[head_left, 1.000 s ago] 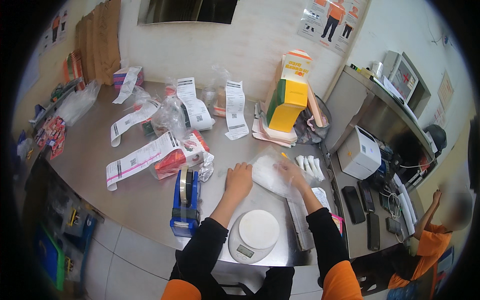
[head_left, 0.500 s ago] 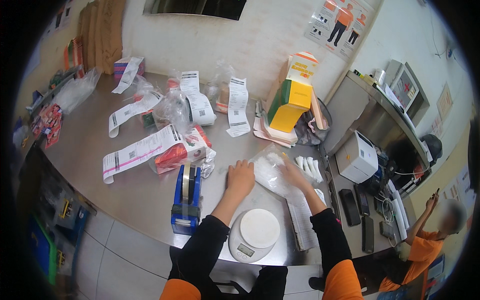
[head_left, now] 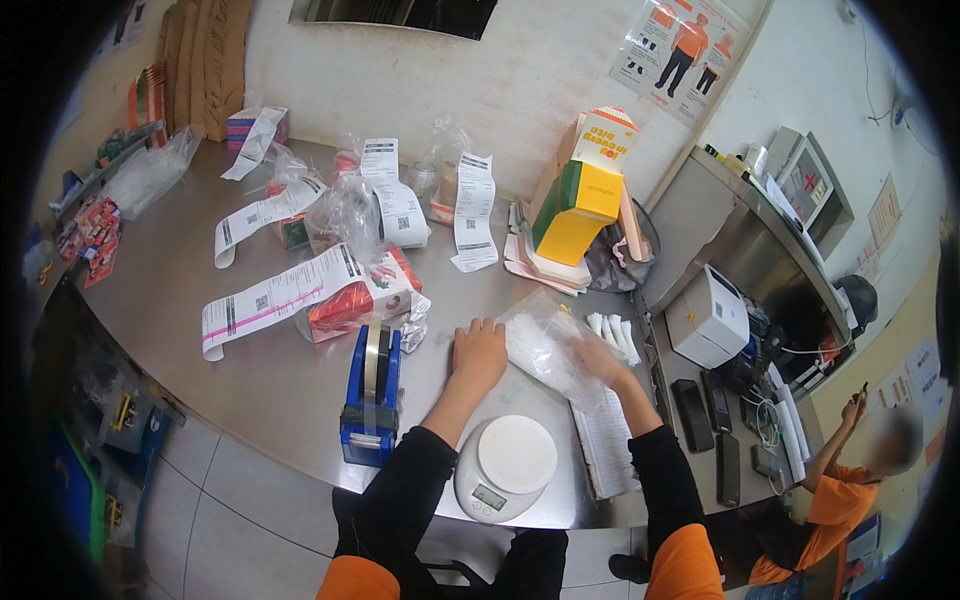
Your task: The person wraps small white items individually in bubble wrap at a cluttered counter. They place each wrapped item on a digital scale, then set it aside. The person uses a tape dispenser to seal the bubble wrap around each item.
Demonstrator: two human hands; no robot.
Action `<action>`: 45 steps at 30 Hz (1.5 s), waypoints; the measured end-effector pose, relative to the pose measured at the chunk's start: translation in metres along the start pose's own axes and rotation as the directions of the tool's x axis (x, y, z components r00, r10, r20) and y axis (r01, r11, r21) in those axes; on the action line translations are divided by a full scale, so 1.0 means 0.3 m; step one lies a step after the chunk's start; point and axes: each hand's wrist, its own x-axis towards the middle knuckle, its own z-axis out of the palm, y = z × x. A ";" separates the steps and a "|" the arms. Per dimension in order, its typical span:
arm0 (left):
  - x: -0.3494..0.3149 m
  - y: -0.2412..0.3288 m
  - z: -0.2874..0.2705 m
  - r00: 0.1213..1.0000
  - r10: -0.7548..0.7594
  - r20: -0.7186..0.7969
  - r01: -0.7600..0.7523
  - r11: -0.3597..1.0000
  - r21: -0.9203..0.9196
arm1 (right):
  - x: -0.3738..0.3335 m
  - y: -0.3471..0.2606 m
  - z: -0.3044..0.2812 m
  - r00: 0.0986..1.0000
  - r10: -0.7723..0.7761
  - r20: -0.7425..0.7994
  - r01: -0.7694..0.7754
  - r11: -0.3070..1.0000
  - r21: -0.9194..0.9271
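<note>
A clear plastic bag [head_left: 538, 345] with white contents lies on the steel table. My left hand [head_left: 478, 355] rests on the tabletop at the bag's left edge, fingers slightly apart and pointing down, with nothing seen in it. Over the bag's right part is my right hand [head_left: 598, 362]; its fingers are blurred and partly behind plastic, so what they hold is hidden. A white kitchen scale [head_left: 516, 458] sits in front of me between my forearms. Left of my left hand stands a blue tape dispenser [head_left: 371, 405]. A white ridged pad [head_left: 603, 440] lies under the bag's near end.
Wrapped parcels with paper slips, including a red box [head_left: 345, 312], cover the table's left middle. A yellow-green carton [head_left: 580, 205] stands behind the bag, and rolled white pieces [head_left: 615, 335] lie to its right. Further right are a label printer [head_left: 708, 318], phones and a person [head_left: 845, 500].
My right hand has shifted slightly right and down over the bag. The view has tilted a little. My left hand stays in place by the bag.
</note>
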 end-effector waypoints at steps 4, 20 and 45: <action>0.001 0.000 0.006 1.000 -0.005 0.005 0.005 1.000 0.015 | -0.070 0.016 -0.001 0.985 0.169 -0.031 -0.141 0.900 0.413; 0.009 0.041 -0.086 0.973 0.069 -0.219 -0.071 0.997 -0.003 | -0.334 0.241 -0.020 0.887 0.389 -0.247 -0.226 0.835 0.502; -0.281 0.670 -0.098 0.864 -0.047 0.501 0.493 -0.112 -0.863 | -0.504 -0.229 -0.036 0.885 0.330 -0.327 0.347 -0.001 0.938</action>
